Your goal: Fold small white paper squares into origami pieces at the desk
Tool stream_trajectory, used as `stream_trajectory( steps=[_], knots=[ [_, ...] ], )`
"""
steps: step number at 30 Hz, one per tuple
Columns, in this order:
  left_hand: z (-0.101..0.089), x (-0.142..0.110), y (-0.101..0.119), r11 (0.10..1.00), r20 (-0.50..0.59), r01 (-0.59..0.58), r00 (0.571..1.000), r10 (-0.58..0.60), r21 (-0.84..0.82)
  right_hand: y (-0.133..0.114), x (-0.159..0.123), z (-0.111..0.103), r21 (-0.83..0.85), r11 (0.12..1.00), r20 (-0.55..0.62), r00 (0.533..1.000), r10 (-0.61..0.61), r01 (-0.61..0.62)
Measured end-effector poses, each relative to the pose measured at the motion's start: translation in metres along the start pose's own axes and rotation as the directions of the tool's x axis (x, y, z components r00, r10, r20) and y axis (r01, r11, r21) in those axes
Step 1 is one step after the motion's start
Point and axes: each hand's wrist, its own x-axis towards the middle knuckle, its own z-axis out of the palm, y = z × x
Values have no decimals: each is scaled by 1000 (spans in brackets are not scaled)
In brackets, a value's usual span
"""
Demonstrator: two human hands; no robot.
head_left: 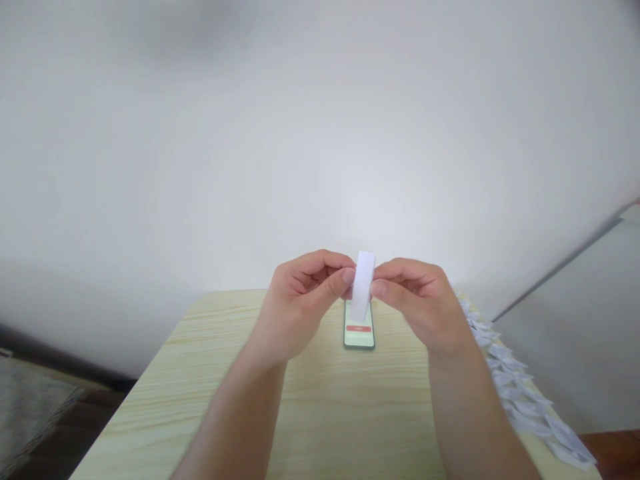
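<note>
A narrow strip of folded white paper (363, 283) is held up between my two hands, its long side nearly upright and leaning slightly. My left hand (307, 300) pinches its left edge between thumb and fingers. On the other side, my right hand (423, 297) pinches the right edge in the same way. Below and partly behind the paper, a phone (359, 339) lies on the table, its screen lit pale green with a red bar. The paper hides the upper part of the phone.
The pale wood-grain table (360, 413) stands against a white wall (320, 133). Along its right edge lies a row of several folded white paper pieces (520, 393), partly hidden by my right arm. A grey panel (580, 320) stands beyond that edge.
</note>
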Motion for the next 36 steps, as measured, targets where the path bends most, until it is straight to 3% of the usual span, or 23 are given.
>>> stream_trajectory(
  steps=[11,18,26,32,36],
  knots=[
    [4,0,1,999,-22,-36,999,36,-23,2,1,-2,33,998,11,998,-56,56],
    [4,-3,0,997,-74,-43,996,48,62,0,0,-1,20,998,-4,998,-63,63],
    [6,-2,1,1000,-41,-19,999,18,-24,-1,0,-1,20,997,14,997,-70,70],
    [6,-3,0,996,-53,-34,998,38,79,-1,-2,2,-43,996,-43,996,-80,78],
    [6,-4,-2,977,-89,-71,992,90,201,2,-2,5,-146,986,-141,984,-106,85]
  ],
)
